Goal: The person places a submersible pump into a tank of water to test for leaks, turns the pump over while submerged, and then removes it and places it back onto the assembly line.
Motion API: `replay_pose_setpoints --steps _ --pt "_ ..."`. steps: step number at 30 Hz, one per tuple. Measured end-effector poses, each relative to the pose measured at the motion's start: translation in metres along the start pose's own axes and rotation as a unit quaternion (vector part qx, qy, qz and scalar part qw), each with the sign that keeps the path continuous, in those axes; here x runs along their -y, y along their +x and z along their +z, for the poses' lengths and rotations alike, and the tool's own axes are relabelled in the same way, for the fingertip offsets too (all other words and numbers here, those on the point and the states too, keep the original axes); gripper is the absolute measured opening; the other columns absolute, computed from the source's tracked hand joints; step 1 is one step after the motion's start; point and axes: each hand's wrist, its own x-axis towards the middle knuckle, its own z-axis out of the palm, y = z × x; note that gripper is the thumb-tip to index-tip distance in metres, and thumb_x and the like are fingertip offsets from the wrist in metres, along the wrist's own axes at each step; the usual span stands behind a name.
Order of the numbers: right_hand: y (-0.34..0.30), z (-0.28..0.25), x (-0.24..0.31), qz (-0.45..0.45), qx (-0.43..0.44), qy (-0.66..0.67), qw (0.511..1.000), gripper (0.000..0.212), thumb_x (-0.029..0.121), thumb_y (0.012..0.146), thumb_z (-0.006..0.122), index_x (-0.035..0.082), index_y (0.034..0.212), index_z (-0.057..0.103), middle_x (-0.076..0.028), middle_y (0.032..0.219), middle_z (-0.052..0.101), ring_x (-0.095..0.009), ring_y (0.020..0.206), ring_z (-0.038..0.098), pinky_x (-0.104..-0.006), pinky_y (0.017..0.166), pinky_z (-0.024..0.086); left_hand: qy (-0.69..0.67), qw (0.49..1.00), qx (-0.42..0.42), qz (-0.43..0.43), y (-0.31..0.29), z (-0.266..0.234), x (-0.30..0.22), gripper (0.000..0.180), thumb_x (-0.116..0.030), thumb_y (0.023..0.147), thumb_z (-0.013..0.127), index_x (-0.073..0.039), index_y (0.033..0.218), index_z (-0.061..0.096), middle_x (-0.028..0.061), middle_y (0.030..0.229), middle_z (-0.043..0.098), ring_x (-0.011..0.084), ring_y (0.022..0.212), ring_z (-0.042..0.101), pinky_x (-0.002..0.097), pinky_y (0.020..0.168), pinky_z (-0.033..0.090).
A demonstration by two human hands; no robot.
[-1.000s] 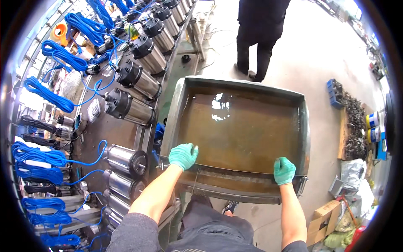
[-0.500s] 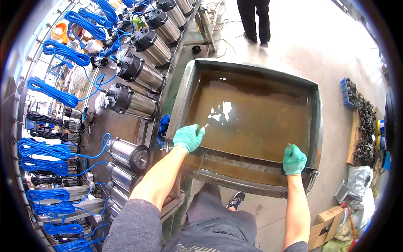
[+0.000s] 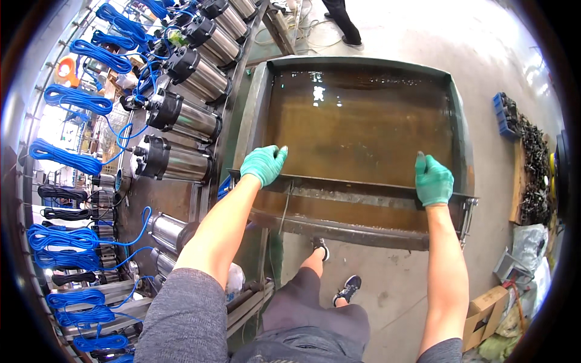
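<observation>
A large dark metal tank (image 3: 261, 112) with murky brown water (image 3: 357, 130) fills the middle of the view. Along its near side runs a thin metal bar (image 3: 345, 185), with a narrow strip of brown water on my side of it. My left hand (image 3: 263, 166), in a green glove, is closed at the bar's left part, thumb pointing up and away. At the right part my right hand (image 3: 434, 180), gloved alike, is closed too, its thumb raised with a dark tip. Both hands cover the bar where they meet it; the undersides of my fingers are hidden.
Steel pumps (image 3: 184, 160) with black tops line a rack close on the left, beside coiled blue cables (image 3: 66, 157). A blue crate (image 3: 504, 115), dark parts (image 3: 535, 175) and a cardboard box (image 3: 484, 314) lie on the right floor. Another person's leg (image 3: 343, 21) shows beyond the tank.
Both hands and the tank sit higher in the view, my arms reaching further out. Both my shoes now show below the tank. The other person has shifted left and partly out of view.
</observation>
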Motion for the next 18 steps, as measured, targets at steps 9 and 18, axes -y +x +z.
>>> replay_pose_setpoints --steps 9,18 --pt "0.080 0.033 0.002 0.062 0.069 -0.036 0.995 0.052 0.052 0.103 0.047 0.010 0.077 0.065 -0.023 0.075 0.066 -0.046 0.072 0.064 -0.0546 0.065 0.051 0.000 1.000 -0.028 -0.001 0.066 -0.017 -0.008 0.053 -0.052 0.103 0.043 -0.006 0.104 0.069 0.0243 0.102 0.070 0.0453 0.100 0.064 0.0524 0.088 0.051" --pt "0.133 0.058 0.008 0.079 0.088 -0.025 0.993 0.051 0.051 0.103 0.047 0.009 0.082 0.068 -0.025 0.078 0.064 -0.048 0.077 0.062 -0.0555 0.067 0.049 0.007 1.000 -0.016 -0.015 0.118 -0.035 -0.009 0.054 -0.054 0.102 0.044 -0.007 0.107 0.071 0.0211 0.104 0.072 0.0417 0.101 0.067 0.0497 0.090 0.052"
